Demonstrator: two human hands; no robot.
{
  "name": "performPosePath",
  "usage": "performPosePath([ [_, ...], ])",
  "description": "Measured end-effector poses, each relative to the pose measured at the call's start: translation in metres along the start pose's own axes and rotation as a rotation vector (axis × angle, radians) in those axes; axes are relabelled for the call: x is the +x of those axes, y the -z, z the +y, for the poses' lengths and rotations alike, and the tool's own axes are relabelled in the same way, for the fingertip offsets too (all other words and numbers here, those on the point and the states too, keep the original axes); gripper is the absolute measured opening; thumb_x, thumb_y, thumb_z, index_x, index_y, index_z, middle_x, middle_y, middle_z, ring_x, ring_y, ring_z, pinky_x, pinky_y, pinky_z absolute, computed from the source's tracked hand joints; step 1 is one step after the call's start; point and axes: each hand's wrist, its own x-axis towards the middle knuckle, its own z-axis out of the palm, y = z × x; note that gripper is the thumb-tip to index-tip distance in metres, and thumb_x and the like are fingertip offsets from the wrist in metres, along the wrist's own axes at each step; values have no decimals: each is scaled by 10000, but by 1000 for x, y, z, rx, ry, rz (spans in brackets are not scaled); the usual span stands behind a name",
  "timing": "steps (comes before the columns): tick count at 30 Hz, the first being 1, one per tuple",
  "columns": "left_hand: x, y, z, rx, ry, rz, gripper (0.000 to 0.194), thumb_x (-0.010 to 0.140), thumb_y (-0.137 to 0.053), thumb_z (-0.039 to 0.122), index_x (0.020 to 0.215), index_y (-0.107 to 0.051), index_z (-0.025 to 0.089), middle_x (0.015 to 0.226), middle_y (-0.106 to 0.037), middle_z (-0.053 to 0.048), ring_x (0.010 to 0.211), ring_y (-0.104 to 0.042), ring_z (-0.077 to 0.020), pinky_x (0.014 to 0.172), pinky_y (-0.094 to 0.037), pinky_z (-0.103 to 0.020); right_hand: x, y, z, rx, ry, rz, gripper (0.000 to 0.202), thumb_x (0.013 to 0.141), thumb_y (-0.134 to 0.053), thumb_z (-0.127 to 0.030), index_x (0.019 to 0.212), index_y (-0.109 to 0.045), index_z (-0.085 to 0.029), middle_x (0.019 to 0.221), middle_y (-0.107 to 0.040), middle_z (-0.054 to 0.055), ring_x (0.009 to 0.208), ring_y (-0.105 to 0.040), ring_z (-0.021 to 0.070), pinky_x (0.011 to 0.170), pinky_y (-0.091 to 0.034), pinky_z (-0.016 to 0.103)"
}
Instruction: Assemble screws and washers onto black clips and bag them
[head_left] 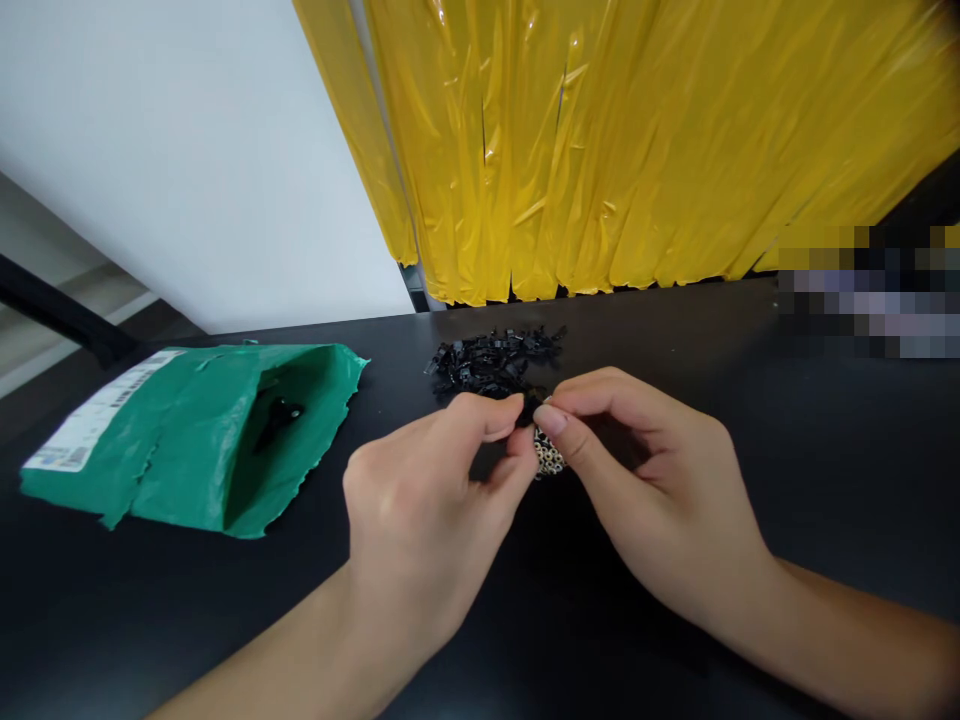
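My left hand (435, 500) pinches a small black piece (531, 404) between thumb and fingertips, near the middle of the view. From the right, my right hand (652, 480) meets it with thumb and forefinger pressed together at the piece's edge; whatever those fingertips hold is too small to make out. Just behind the hands lies a pile of small black plastic parts (487, 360). Small ring-like metal pieces (549, 455) show below the fingertips, partly hidden by my hands.
A torn-open green plastic mailer (180, 440) with a white label lies at the left, a black object (283, 412) inside it. Yellow plastic sheeting (585, 150) hangs behind the black table (847, 500). A white panel (217, 150) stands back left; the far right is pixelated.
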Motion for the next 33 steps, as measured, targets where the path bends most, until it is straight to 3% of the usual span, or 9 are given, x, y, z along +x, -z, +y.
performPosePath([
  [4, 1, 0, -1, 24, -8, 21, 60, 960, -641, 295, 917, -681, 285, 859, -813, 44, 708, -751, -172, 667, -553, -311, 0, 0, 1, -53, 17, 27, 37, 947, -722, -254, 960, -754, -242, 927, -757, 25, 791, -690, 171, 661, -563, 300],
  [7, 1, 0, -3, 45, -46, 59, 32, 939, -661, 258, 924, -688, 265, 887, -820, 34, 730, -757, -173, 631, -531, -291, 1, -1, 3, 4, -49, 37, 127, 906, -774, -268, 1031, -758, -248, 918, -760, -2, 715, -677, 136, 598, -553, 261],
  [14, 3, -3, -4, 37, -66, -21, 121, 966, -611, 227, 924, -723, 247, 748, -765, 13, 660, -713, -172, 631, -488, -291, 0, -2, 4, 13, -27, 38, 69, 950, -712, -199, 916, -758, -237, 932, -755, -2, 842, -690, 138, 735, -561, 260],
  [21, 2, -2, -3, 5, -71, -4, 120, 948, -647, 230, 940, -750, 291, 744, -762, 23, 685, -720, -184, 673, -535, -297, 2, 0, 2, -45, 10, -10, 124, 975, -668, -237, 862, -720, -237, 895, -740, 30, 811, -678, 185, 695, -563, 309],
  [28, 1, -5, -9, 180, -205, 48, 156, 978, -609, 211, 995, -749, 278, 837, -805, 20, 743, -756, -178, 694, -557, -281, 3, -2, 5, 55, -164, 23, 119, 926, -737, -288, 1033, -778, -256, 891, -781, 3, 729, -698, 146, 587, -563, 240],
  [33, 1, -6, -9, 214, -238, 56, 146, 983, -614, 212, 1016, -750, 253, 858, -817, 13, 765, -770, -173, 687, -561, -269, 3, -3, 5, 107, -237, 42, 80, 883, -788, -305, 944, -790, -253, 814, -775, -17, 662, -673, 121, 566, -544, 213],
])
